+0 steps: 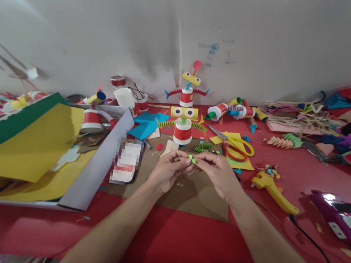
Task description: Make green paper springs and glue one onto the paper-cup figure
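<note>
Over the cardboard (199,203), the left hand (166,171) and right hand (217,170) are pinching a green strip (192,159), fingertips nearly closed; overtight squeezing could be creasing it.

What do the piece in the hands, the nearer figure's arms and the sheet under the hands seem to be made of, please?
The small green piece looks like matte paper, judging by its flat, folded strips. The nearer figure's arms also seem paper, pleated in green zigzags. The brown sheet is probably cardboard: dull, flat and straight-edged.
</note>
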The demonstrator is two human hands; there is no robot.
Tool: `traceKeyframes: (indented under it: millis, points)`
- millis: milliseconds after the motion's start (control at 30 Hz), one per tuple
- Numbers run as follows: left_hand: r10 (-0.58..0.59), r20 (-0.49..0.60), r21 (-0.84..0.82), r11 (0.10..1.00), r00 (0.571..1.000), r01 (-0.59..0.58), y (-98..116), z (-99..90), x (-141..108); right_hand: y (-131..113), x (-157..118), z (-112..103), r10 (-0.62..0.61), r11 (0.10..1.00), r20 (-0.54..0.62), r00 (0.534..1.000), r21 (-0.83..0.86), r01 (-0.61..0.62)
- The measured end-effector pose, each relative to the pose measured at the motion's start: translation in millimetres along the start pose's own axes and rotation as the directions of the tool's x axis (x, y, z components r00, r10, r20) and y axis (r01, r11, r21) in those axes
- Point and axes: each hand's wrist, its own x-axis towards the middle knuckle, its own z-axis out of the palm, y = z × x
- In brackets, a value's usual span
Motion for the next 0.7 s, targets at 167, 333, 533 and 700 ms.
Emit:
traceKeyframes:
  millis: [167, 333, 533, 700]
  points:
    - [0.150, -0.037, 0.036, 0.988, 0.988, -0.149, -3, 5.4, -2, 4, 2, 0, 0.001, 1.000, -0.027, 1.000, -0.005, -0.001]
    - [0.164, -0.067, 0.063, 0.985, 0.984, -0.160, -1, 8.2, -5, 8, 3, -1, -0.003, 1.000, -0.051, 0.999, -0.022, 0.001]
    - [0.066, -0.052, 0.027, 0.998, 0.996, -0.065, 4, 4.2, -6, 16, 6, -2, -0.048, 0.994, -0.096, 0.994, -0.100, 0.038]
    - [0.009, -0.003, 0.005, 1.000, 1.000, -0.009, 3, 0.6, -5, 22, 10, -6, -0.024, 0.995, -0.136, 0.990, -0.104, 0.010]
